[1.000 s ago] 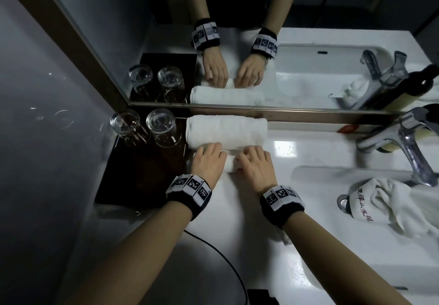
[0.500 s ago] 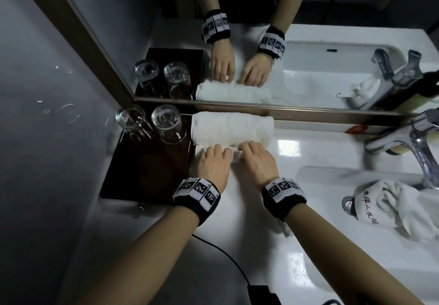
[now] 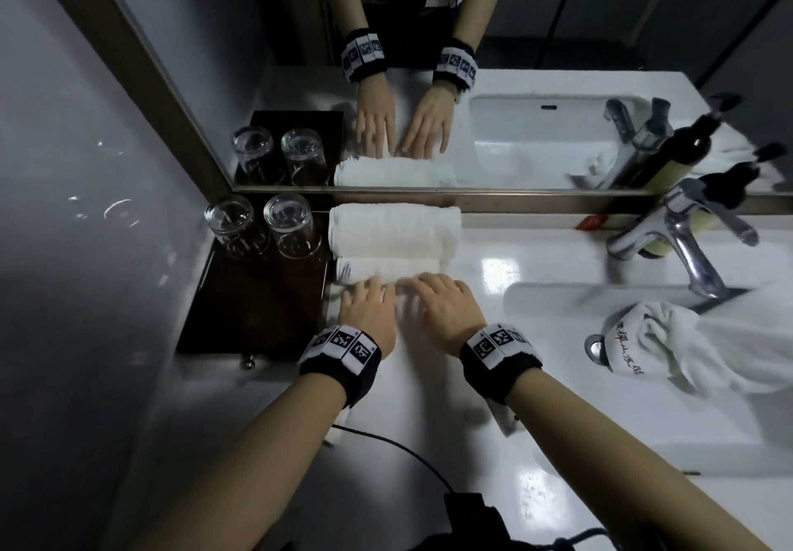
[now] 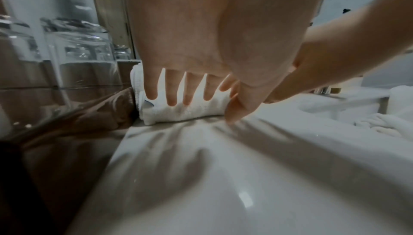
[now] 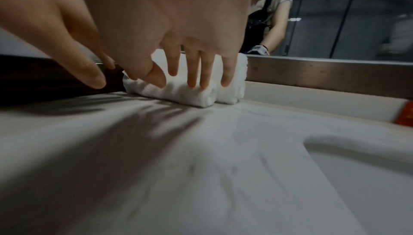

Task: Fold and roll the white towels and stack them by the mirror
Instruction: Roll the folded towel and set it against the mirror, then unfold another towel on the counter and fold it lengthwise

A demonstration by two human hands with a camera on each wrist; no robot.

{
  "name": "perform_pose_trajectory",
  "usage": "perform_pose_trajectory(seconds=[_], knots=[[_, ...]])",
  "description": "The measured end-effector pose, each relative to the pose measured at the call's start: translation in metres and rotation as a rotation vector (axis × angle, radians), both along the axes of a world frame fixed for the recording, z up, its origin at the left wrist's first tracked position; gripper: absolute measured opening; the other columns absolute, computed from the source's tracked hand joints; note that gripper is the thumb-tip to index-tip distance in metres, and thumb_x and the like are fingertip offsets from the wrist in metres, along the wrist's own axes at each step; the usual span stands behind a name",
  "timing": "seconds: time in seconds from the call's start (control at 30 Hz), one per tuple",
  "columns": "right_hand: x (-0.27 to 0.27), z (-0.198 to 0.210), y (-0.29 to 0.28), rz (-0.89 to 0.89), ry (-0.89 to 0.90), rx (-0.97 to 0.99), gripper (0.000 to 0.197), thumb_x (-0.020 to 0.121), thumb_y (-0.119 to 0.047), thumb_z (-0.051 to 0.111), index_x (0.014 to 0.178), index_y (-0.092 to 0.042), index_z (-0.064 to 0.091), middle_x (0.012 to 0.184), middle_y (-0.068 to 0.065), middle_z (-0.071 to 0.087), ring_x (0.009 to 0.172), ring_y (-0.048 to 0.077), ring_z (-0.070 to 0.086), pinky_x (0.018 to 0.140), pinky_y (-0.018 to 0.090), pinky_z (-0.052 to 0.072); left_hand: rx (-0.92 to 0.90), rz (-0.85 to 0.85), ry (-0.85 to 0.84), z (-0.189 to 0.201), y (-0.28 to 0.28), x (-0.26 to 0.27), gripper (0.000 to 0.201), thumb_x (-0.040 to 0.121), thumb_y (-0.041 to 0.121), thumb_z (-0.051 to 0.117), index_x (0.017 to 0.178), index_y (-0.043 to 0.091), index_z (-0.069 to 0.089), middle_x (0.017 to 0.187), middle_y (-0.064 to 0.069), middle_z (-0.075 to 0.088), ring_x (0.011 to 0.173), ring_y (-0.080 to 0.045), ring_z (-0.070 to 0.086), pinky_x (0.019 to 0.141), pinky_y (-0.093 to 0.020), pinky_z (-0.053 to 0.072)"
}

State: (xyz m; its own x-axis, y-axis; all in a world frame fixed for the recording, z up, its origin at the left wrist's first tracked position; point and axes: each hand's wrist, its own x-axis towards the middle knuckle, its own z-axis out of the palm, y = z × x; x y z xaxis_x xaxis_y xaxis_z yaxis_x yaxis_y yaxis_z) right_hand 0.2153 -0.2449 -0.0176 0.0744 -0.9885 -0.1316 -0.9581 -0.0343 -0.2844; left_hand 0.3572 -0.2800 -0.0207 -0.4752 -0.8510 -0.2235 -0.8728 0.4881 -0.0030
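Note:
A thick rolled white towel lies along the mirror. A thinner white roll lies tight against its front. Both hands rest side by side on this thinner roll with straight fingers, my left hand on its left half and my right hand on its right. In the left wrist view the left fingertips press the roll. In the right wrist view the right fingertips lie on the roll. Flat, creased white cloth runs from the roll back under my wrists.
Two upturned glasses stand on a dark tray left of the towels. To the right is the sink with a crumpled white towel in it, a chrome faucet and a dark bottle behind it.
The fingers of both hands have straightened. More of the thinner roll now shows past the fingertips, close against the thick roll.

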Motion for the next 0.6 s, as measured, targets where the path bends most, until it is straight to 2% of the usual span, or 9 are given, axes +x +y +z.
perform_pose_trajectory(seconds=[0.1,0.27,0.43,0.6], knots=[[-0.003,0.001,0.023,-0.045,-0.013,-0.024,0.050,0.088,-0.011,0.039,0.136,-0.023,0.042,0.142,-0.001,0.044,0.132,0.018,0.036,0.106,0.036,0.030,0.022,-0.043,0.006,0.001,0.004,0.008,0.054,0.082,0.015,0.051,0.134,0.016,0.038,0.150,-0.008,0.026,0.135,-0.028,0.028,0.109,-0.043,0.028],[-0.015,-0.007,0.066,-0.174,-0.028,-0.014,0.042,0.088,-0.012,0.043,0.129,-0.017,0.050,0.131,0.004,0.052,0.126,0.023,0.042,0.101,0.035,0.033,0.026,-0.163,0.045,-0.003,0.016,-0.001,0.044,0.085,0.015,0.049,0.128,0.020,0.047,0.140,-0.002,0.039,0.126,-0.022,0.040,0.102,-0.038,0.031],[-0.049,-0.017,0.116,-0.332,-0.007,0.001,0.035,0.089,-0.013,0.045,0.122,-0.016,0.056,0.122,0.004,0.057,0.119,0.025,0.048,0.095,0.036,0.037,0.072,-0.341,0.097,-0.011,0.048,-0.037,0.039,0.087,0.013,0.045,0.124,0.022,0.051,0.129,0.001,0.047,0.121,-0.020,0.043,0.101,-0.036,0.027],[-0.100,-0.015,0.165,-0.536,-0.002,-0.063,0.039,0.076,-0.001,0.053,0.113,-0.012,0.062,0.111,0.006,0.063,0.109,0.030,0.054,0.085,0.037,0.040,0.106,-0.478,0.113,-0.007,0.074,-0.080,0.040,0.088,0.016,0.044,0.127,0.025,0.048,0.133,0.003,0.045,0.126,-0.018,0.038,0.108,-0.036,0.021]])
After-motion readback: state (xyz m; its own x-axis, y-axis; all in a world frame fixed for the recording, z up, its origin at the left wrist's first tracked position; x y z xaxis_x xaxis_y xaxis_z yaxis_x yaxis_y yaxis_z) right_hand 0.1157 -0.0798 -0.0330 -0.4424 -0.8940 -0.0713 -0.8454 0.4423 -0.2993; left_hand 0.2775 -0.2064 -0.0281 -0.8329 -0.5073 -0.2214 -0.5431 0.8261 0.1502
